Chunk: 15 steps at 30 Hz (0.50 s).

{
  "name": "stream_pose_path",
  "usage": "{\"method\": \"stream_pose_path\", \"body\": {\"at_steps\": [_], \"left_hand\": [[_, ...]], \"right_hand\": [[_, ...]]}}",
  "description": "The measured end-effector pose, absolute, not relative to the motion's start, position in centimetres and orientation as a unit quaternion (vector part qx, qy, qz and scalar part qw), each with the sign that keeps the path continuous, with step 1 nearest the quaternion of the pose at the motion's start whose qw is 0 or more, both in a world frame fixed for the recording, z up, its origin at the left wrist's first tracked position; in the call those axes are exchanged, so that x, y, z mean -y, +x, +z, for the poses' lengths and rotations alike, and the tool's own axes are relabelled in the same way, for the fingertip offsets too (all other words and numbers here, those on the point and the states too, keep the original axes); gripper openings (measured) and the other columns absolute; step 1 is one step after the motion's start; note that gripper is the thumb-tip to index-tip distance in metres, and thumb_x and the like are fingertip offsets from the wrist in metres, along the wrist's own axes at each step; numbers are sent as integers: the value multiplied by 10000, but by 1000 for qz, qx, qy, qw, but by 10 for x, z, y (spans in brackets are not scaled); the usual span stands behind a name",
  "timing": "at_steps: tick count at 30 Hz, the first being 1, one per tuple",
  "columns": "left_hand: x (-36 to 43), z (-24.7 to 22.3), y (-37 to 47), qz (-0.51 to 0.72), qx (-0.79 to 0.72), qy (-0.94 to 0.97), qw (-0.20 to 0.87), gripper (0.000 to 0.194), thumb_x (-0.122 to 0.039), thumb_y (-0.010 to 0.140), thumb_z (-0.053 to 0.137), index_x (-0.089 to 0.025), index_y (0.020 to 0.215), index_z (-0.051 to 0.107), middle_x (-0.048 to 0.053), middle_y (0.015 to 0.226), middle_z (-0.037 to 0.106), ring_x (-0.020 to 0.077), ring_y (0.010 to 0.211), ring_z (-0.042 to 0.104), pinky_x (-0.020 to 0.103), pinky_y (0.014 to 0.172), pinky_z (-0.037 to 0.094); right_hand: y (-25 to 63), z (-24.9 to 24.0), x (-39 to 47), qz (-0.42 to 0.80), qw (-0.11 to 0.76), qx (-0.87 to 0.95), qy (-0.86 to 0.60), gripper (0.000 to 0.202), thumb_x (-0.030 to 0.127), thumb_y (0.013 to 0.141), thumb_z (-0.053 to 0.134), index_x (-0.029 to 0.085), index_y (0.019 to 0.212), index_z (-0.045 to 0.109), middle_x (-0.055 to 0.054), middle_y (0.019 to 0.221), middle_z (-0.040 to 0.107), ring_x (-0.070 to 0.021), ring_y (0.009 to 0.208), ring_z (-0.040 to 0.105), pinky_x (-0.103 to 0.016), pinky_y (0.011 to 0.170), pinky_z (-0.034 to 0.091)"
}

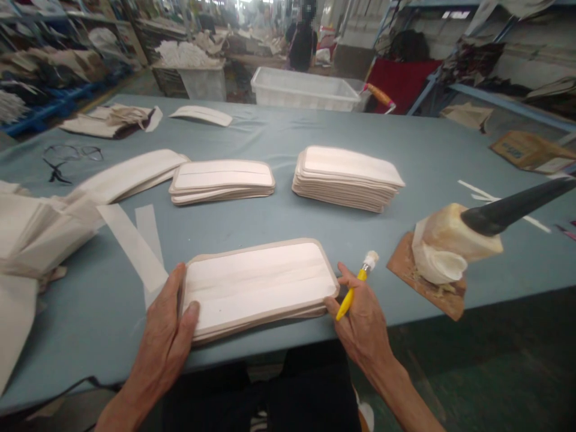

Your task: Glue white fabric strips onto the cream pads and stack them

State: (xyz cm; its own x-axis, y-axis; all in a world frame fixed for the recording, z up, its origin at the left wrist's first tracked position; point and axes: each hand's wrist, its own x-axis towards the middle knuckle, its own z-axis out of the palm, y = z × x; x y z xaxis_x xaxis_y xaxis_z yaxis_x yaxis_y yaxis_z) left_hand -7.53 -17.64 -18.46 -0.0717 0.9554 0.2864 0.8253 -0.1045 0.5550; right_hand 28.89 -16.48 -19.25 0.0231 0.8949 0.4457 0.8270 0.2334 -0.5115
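Between my hands at the table's near edge lies a small stack of rounded fabric panels (261, 282), the top one white with a beige border. My left hand (168, 321) grips its left end, thumb on top. At the right end, the fingers of my right hand (360, 312) pinch the stack's corner. A yellow-handled brush (351, 295) with white-coated bristles is also tucked in that hand, bristles pointing away from me. To the right, a glue container (443, 240) with a black handle sticking out stands on a brown board (405, 270).
Farther back lie a low panel stack (222, 180), a taller stack (346, 177) and more panels (135, 174). White strips (135, 246) and piled fabric (40, 234) are at left, with eyeglasses (74, 153) behind. A white bin (306, 90) stands beyond the table; a person is in the background.
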Motion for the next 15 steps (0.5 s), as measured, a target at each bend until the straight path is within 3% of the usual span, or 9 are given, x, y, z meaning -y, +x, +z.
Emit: {"method": "stream_pose_path", "body": {"at_steps": [4,7,10,15], "left_hand": [[181,-175,-73,319,-729,598,101,689,-624,1040,381,-159,1539,482,183,1568,557,360,1463,518,589,1236,443],[189,-171,-70,315,-748,581,60,653,-682,1009,388,-163,1305,651,189,1339,696,391,1288,609,633,1153,461],[199,-169,-66,311,-751,581,54,587,-685,1001,418,-201,1183,695,145,1216,737,368,1189,641,596,1086,479],[207,-165,-56,317,-763,560,59,544,-682,1004,447,-234,1194,690,100,1194,729,335,1153,646,552,1035,492]], "right_hand": [[276,-187,165,111,381,636,-662,339,519,1022,528,231,1201,525,-205,1485,637,-363,1273,676,-524,1004,545],[268,-181,161,150,354,569,-727,458,632,966,524,235,1194,548,-181,1305,742,-385,1115,741,-508,895,571],[264,-179,161,148,326,548,-756,518,693,925,510,239,1166,574,-172,1191,774,-412,1003,759,-513,825,565],[266,-181,166,133,343,567,-737,471,673,963,476,244,1125,582,-177,1207,772,-396,1001,767,-482,815,563]]}}
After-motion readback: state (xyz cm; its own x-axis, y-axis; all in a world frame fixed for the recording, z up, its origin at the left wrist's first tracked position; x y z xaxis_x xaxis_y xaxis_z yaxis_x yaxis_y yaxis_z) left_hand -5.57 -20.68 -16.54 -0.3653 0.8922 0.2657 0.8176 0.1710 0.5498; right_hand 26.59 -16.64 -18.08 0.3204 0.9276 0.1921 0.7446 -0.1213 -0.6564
